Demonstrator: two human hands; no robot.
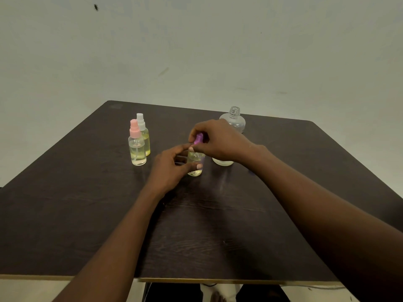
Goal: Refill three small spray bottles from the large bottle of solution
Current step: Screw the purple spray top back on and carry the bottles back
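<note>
Here the left hand [172, 168] grips the bottle [195, 164]; right hand [214, 141] pinches its purple cap [198, 139].

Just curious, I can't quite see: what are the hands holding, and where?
The left hand grips the small bottle around its body; the right hand pinches its purple spray cap.

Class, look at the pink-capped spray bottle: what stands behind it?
A white-capped spray bottle holding yellowish liquid stands just behind the pink-capped spray bottle. Its cap and right side show; its left part is covered, so whether they touch cannot be told.
</note>
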